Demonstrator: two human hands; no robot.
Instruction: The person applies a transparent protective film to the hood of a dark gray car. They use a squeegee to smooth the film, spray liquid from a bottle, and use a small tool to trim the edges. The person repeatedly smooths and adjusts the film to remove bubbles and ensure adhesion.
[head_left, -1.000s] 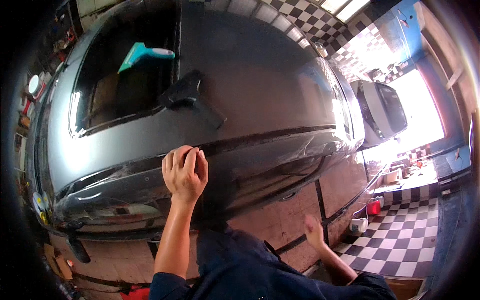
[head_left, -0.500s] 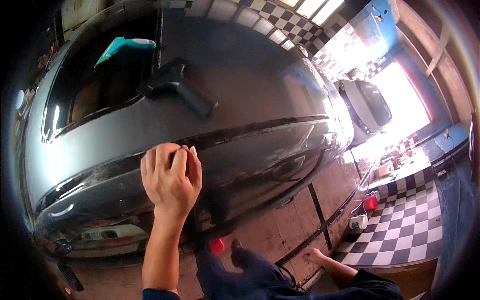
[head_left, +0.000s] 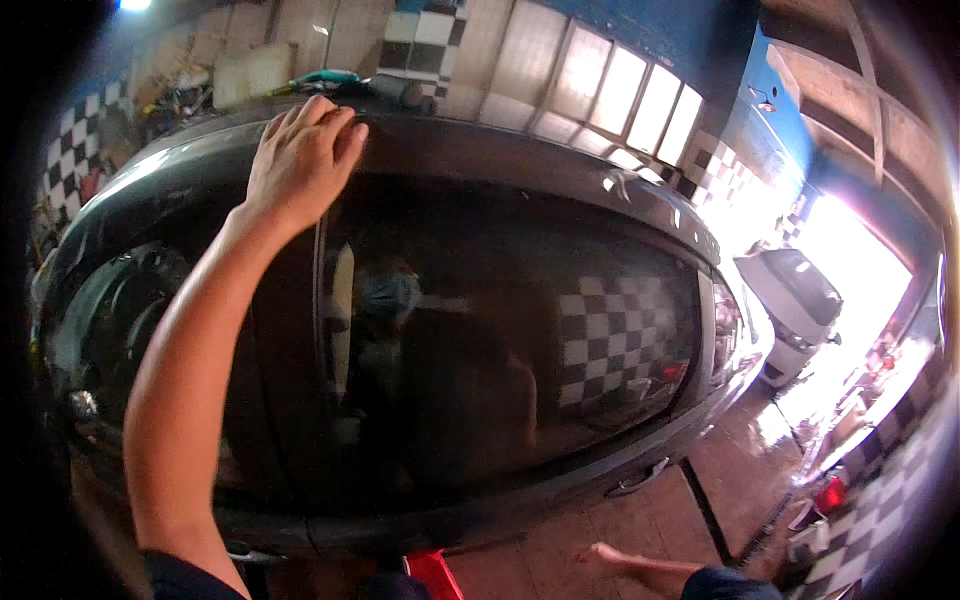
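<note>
A dark car point(head_left: 540, 175) with tinted side windows stands right in front of me. My left hand point(head_left: 300, 160) reaches up to its roof edge, fingers curled over it and the thumb toward the right. Beyond that hand, on the roof, lie a teal-handled scraper point(head_left: 325, 77) and a black pistol-shaped tool point(head_left: 403, 92), both seen nearly edge-on. The side window point(head_left: 480, 390) below carries reflections of a person and a checkered wall. Low at the right, away from the car's side, hangs my right hand point(head_left: 600, 556), small and washed out, its fingers loosely out and nothing visible in them.
A red object point(head_left: 432, 575), partly cut off, is on the floor by the car's near side. At the right, another car point(head_left: 795, 310) stands by the bright doorway. A red bucket point(head_left: 830, 494) is beside the checkered wall point(head_left: 870, 530).
The view has dropped from the roof's top to the car's side window. My left hand still rests at the roof edge and now appears higher; the scraper and black tool appear at the top.
</note>
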